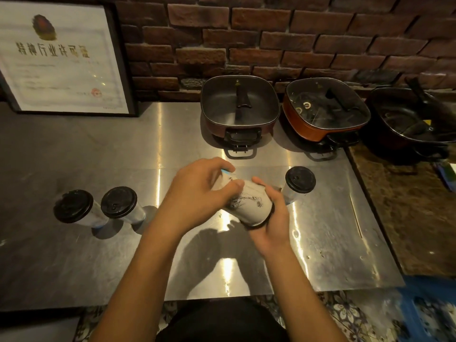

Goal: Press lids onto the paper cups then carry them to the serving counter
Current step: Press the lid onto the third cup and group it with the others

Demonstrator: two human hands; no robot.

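I have both hands on one paper cup (249,203), which is tipped nearly on its side in the air just above the bench (98,255). The left hand (197,193) has a grip on the blue-edged base end, fingers and thumb curled round it. The right hand (274,218) wraps the other end, fingers curled round the rim where a dark lid (257,225) shows between them. The cup's wall carries a black line drawing.

Just right of the held cup, a lidded cup (300,179) stands upright on the bench. Left of the held cup stands a second lidded cup (119,202), and just beyond that a third lidded cup (73,206), the two close together. Right of the held cup, past the standing one, a thin stick (356,215) lies on the steel.

Behind the held cup sit a dark square pot (238,104), an orange pot (323,107) and a black pot (414,114), in a row along the brick wall (271,33). Far back and left of the held cup, a framed certificate (61,60) leans on that wall.
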